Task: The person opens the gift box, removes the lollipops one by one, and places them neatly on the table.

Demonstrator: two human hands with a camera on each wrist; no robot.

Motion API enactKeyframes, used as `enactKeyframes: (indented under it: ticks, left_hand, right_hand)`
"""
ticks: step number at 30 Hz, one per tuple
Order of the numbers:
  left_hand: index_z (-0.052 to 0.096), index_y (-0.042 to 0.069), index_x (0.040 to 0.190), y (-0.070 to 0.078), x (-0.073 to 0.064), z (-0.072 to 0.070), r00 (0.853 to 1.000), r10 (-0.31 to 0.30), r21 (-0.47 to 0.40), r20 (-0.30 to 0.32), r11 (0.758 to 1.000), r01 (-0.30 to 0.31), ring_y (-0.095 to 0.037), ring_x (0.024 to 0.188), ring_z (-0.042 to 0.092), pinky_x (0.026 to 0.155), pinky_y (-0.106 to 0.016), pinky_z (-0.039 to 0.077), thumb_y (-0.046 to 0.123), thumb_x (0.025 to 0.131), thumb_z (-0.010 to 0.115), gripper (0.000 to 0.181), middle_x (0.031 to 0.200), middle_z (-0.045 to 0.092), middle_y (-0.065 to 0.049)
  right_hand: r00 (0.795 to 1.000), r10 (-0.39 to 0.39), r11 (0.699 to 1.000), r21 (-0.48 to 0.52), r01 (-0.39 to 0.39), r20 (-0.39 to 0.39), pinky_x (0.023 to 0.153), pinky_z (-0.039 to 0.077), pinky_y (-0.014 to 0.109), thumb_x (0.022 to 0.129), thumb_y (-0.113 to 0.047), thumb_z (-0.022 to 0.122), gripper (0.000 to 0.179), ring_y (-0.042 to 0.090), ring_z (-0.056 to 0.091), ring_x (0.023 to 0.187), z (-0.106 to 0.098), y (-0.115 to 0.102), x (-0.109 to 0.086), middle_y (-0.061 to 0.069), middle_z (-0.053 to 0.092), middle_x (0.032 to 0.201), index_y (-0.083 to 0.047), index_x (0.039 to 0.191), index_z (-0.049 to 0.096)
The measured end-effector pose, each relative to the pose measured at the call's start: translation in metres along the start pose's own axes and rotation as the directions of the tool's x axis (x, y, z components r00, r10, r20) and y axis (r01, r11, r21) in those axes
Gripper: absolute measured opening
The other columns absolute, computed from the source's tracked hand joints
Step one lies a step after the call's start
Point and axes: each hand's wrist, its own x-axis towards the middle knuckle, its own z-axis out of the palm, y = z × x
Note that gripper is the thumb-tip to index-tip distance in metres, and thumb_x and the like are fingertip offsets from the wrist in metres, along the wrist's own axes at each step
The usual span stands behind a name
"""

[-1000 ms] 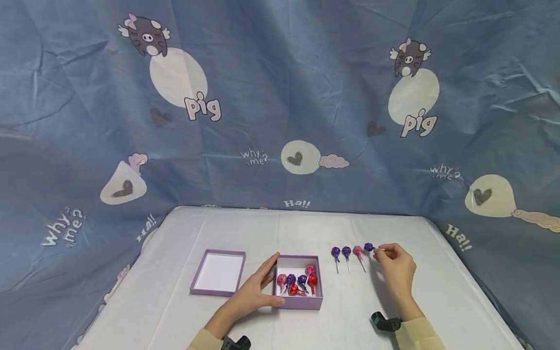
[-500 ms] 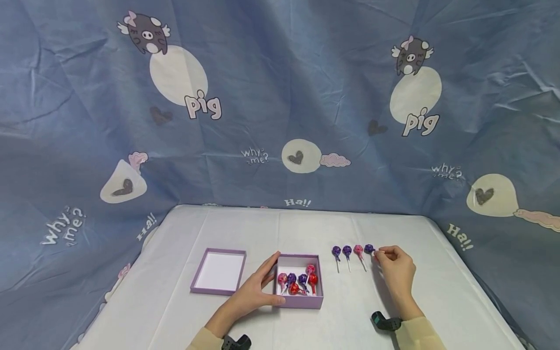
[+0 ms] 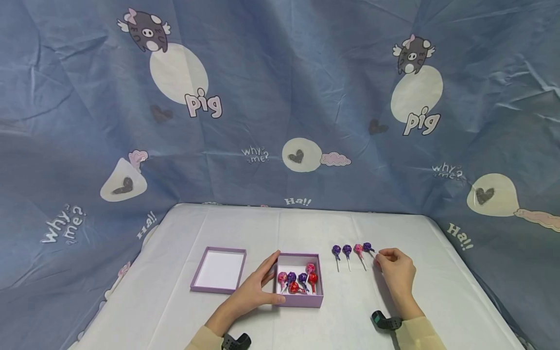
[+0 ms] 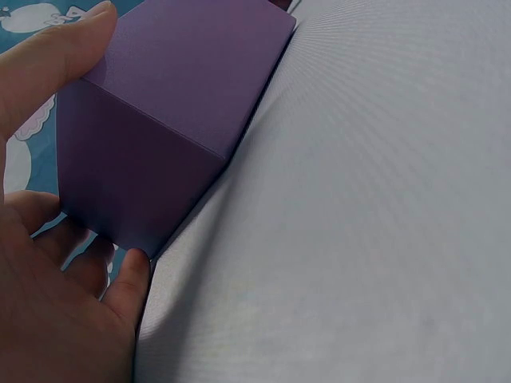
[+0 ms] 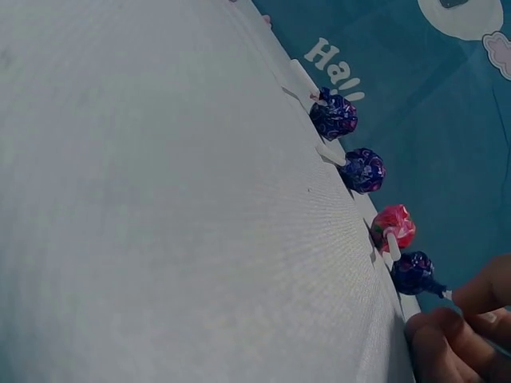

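Observation:
My left hand (image 3: 255,289) holds an open purple box (image 3: 299,301) at its left side, thumb at the front corner and fingers along the side wall. In the left wrist view the thumb lies over the edge of the purple box (image 4: 160,104). Several wrapped lollipops (image 3: 294,288), red, pink and purple, lie inside the box. At the right my right hand (image 3: 397,270) pinches the stick end of a purple lollipop (image 3: 367,247); the right wrist view shows this lollipop (image 5: 413,273) beside a pink lollipop (image 5: 393,227), its stick slanting toward the fingertips.
Left of the box lies a purple-rimmed box lid (image 3: 218,270), white inside up. Two purple lollipops (image 3: 336,250) and the pink one lie in a row, sticks toward me. A patterned blue cloth (image 3: 262,97) hangs behind the white table (image 3: 341,325).
The purple lollipop at my right hand has shifted slightly left, closer to the pink one, and its stick slants more. My left hand stays on the box.

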Motion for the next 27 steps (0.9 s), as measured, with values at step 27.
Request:
enactKeyframes:
  ticks: [27]
  left_hand:
    - [0.015, 0.04, 0.16, 0.0016, -0.0008, 0.0003, 1.0, -0.001, -0.004, -0.001, 1.0, 0.001, -0.012, 0.151, 0.013, 0.119, -0.027, 0.027, 0.024, 0.079, 0.089, 0.111, 0.169, 0.007, 0.0]
  right_hand:
    - [1.0, -0.002, 0.951, -0.308, 0.008, 0.018, 0.049, 0.035, 0.032, 0.08, -0.019, 0.074, 0.009, 0.024, 0.055, 0.066, -0.0069, 0.0002, -0.0029, 0.003, 0.065, 0.07, -0.01, 0.078, 0.072]
